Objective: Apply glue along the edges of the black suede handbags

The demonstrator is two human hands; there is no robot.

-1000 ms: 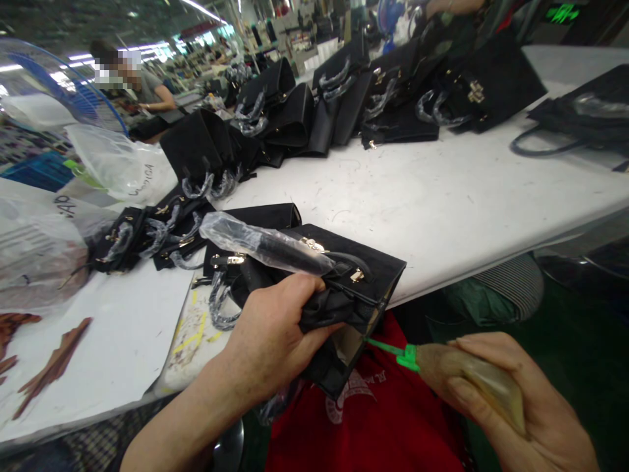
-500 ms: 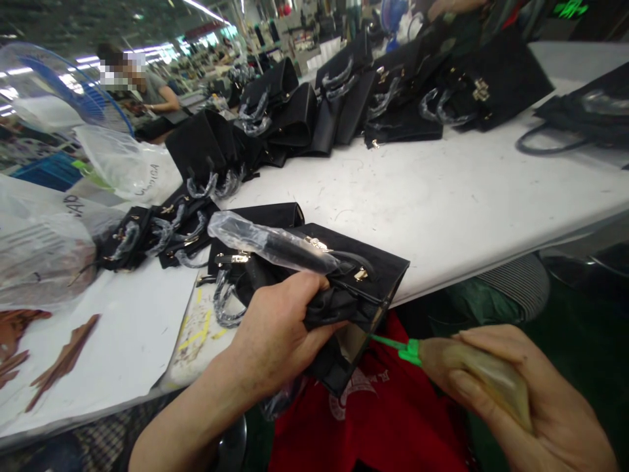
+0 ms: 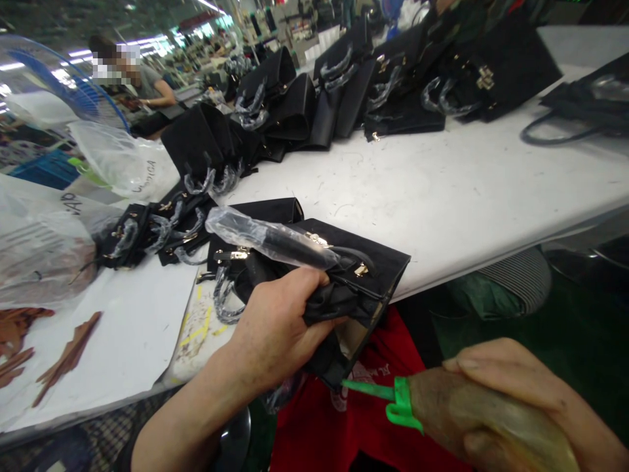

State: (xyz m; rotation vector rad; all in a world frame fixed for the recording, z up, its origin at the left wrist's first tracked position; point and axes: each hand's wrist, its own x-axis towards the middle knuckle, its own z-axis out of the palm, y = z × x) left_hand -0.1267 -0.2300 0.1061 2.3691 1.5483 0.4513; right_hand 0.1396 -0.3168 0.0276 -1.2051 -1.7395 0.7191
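A black handbag [image 3: 366, 252] with gold-coloured fittings is tilted over the table's front edge. Its handle [image 3: 275, 242] is wrapped in clear plastic. My left hand [image 3: 285, 314] is closed around gathered black material of this bag; the fingertips are partly hidden. In my right hand [image 3: 521, 400] is a brownish squeeze bottle [image 3: 457, 413] with a green nozzle [image 3: 378, 391]. The nozzle's tip is at the bag's lower corner; whether it touches I cannot tell. Beneath the bag hangs red cloth [image 3: 354, 426] with white print.
Several black handbags [image 3: 339, 92] line the back of the white table [image 3: 417, 190]. Brown strips [image 3: 69, 357] and plastic bags [image 3: 44, 249] lie at left. A blue fan [image 3: 73, 85] and a person [image 3: 147, 85] are beyond. A striped stool [image 3: 521, 275] stands at right.
My right hand has brought the bottle lower and closer, and the nozzle tip has gone from the bag's side edge down to its lower corner. My left hand keeps its hold.
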